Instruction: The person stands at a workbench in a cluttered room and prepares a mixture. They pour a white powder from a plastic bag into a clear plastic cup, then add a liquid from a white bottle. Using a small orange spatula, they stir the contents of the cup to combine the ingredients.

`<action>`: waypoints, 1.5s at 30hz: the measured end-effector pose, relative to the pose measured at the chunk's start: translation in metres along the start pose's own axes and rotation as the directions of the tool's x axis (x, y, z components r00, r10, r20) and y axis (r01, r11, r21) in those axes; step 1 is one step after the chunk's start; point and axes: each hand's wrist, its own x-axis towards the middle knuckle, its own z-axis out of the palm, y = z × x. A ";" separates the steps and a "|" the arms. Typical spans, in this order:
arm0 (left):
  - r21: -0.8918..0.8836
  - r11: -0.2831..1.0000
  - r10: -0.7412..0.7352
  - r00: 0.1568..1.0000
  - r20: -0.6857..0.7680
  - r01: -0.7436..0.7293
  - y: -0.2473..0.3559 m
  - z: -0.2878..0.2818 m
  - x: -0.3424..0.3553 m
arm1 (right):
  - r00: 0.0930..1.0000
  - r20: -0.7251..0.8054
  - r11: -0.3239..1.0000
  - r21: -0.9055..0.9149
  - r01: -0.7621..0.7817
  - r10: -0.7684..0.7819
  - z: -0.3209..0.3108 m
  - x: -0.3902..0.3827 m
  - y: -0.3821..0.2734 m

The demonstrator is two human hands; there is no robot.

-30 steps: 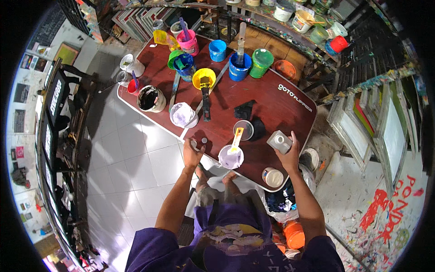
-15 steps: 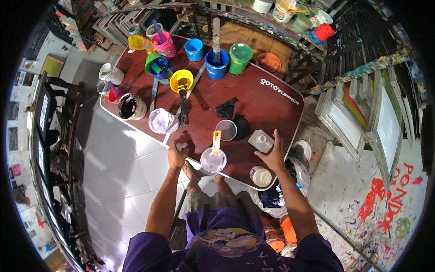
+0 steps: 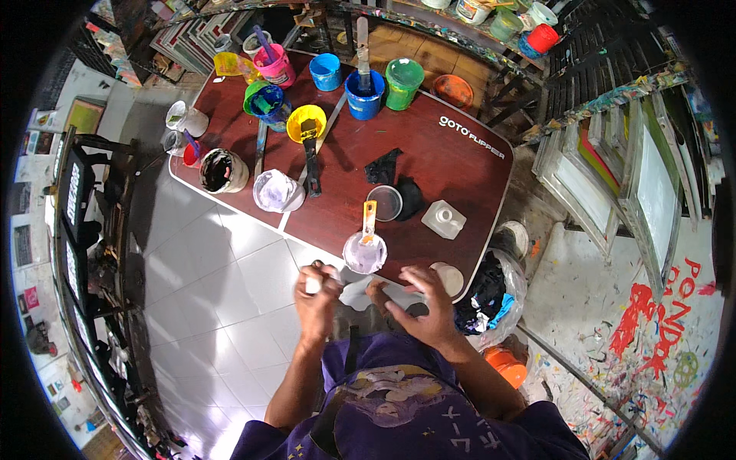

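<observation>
My left hand (image 3: pixel 314 310) is closed around a small white object (image 3: pixel 313 284), perhaps a cap, just off the table's near edge. My right hand (image 3: pixel 429 313) has its fingers apart and holds nothing; it is in front of the edge, near a white jar (image 3: pixel 448 276) that it partly hides. Between and beyond both hands stands a small tub of pale lilac paint (image 3: pixel 364 257), a yellow-handled spatula (image 3: pixel 369 222) resting in it. Farther back are a translucent square bottle (image 3: pixel 443 220), a round clear container (image 3: pixel 385 204) and a crumpled black piece (image 3: pixel 383 166).
Along the far side of the dark red table (image 3: pixel 445 180) are several paint buckets, among them a green one (image 3: pixel 402 86) and a blue one (image 3: pixel 363 98). A yellow tub (image 3: pixel 306 125) and a lilac-white tub (image 3: pixel 277 191) stand left. A rag-filled plastic bag (image 3: pixel 514 307) sits right.
Both hands have drawn back toward my body and closer together. My right hand has left the square bottle's side. The white object has stayed in my left hand.
</observation>
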 end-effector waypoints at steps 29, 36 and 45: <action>0.149 0.949 -0.313 0.895 0.318 0.279 -0.024 0.110 -0.008 | 0.944 -0.243 0.965 -0.081 -0.249 0.223 -0.087 0.042 0.063; 0.586 0.807 -0.393 0.807 0.441 0.073 -0.020 0.099 -0.041 | 0.976 -0.072 0.830 -0.515 -0.213 0.206 -0.062 0.063 0.178; 0.529 0.845 -0.348 0.831 0.434 0.078 -0.028 0.088 -0.045 | 0.985 -0.025 0.822 -0.546 -0.158 0.172 -0.052 0.059 0.183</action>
